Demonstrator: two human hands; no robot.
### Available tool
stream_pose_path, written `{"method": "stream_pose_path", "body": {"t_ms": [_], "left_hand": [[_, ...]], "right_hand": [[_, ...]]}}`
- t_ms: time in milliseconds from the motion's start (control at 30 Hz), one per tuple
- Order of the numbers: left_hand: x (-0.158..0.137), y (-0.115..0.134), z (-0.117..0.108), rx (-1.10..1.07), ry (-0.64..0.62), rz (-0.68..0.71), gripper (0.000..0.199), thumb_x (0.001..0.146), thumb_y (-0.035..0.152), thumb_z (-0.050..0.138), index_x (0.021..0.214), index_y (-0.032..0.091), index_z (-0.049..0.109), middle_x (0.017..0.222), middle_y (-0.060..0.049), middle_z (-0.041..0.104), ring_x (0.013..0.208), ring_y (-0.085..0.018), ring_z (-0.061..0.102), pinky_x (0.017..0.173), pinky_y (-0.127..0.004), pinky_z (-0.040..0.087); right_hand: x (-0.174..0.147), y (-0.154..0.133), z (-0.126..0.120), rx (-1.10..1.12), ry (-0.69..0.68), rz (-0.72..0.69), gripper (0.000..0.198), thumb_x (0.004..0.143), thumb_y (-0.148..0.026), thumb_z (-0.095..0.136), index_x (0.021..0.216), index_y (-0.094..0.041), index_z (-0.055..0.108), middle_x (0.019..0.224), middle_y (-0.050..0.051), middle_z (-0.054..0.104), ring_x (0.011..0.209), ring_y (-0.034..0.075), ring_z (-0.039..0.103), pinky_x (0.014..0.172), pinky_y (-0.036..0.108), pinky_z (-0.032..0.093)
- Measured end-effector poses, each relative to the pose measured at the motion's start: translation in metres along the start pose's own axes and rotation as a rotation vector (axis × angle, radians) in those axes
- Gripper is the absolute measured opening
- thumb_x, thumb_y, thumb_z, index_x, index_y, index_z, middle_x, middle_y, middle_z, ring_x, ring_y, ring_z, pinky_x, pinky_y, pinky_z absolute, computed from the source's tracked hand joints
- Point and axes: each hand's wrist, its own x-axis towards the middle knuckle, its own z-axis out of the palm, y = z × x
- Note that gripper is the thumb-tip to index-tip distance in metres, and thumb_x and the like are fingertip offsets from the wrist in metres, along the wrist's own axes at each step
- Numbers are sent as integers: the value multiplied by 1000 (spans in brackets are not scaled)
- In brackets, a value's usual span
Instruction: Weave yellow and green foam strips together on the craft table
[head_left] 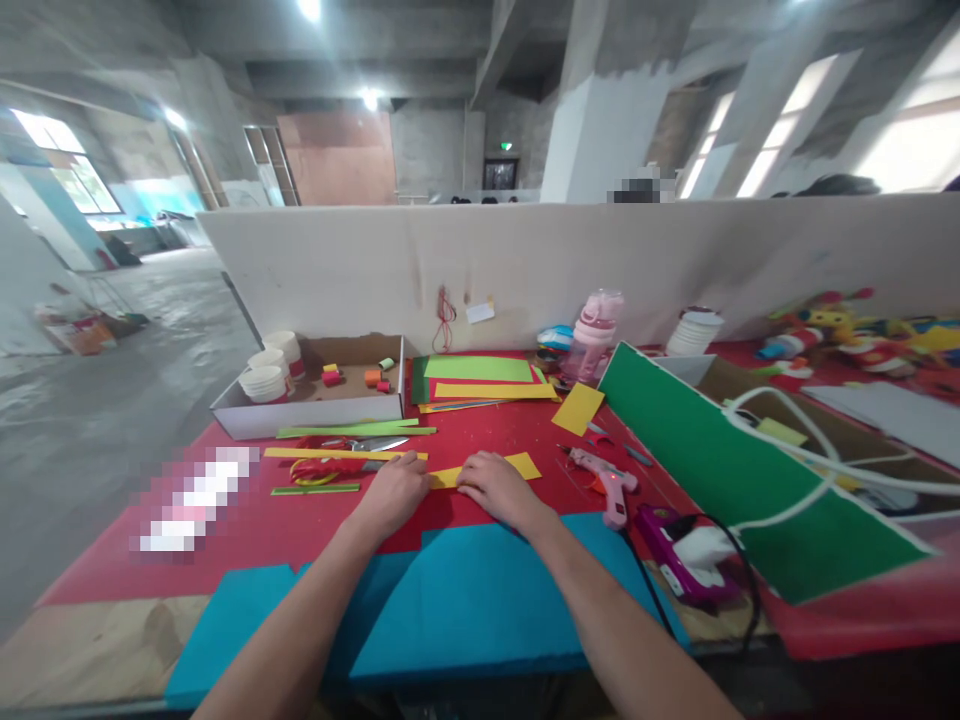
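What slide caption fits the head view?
Left hand and right hand at a yellow strip, pink glue gun at right.

Straight ahead of the right hand (496,485) it's open red tabletop (487,430), pretty easy pass to the flat green sheet (480,368) on the far side. Going right is a pain though: pink glue gun (615,490) first, then a green panel (750,490) sticking up like a wall. Near left has room; far left, the white box (300,418) blocks low moves.
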Motion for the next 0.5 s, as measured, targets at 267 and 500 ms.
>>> {"method": "stream_pose_path", "body": {"t_ms": [267, 500], "left_hand": [[-10, -10, 3, -128, -3, 25, 30, 92, 19, 39, 85, 16, 68, 88, -10, 63, 86, -18, 58, 75, -26, 46], [-12, -15, -3, -305, -43, -67, 25, 91, 26, 42, 91, 18, 66, 96, -7, 65, 89, -17, 59, 76, -24, 45]], "right_hand": [[-8, -4, -6, -81, -26, -10, 22, 94, -26, 48, 94, -20, 70, 91, 6, 65, 89, 17, 54, 78, 28, 38], [-9, 3, -11, 138, -59, 117, 19, 90, -28, 54, 89, -19, 71, 91, 5, 66, 84, 15, 59, 72, 23, 39]]}}
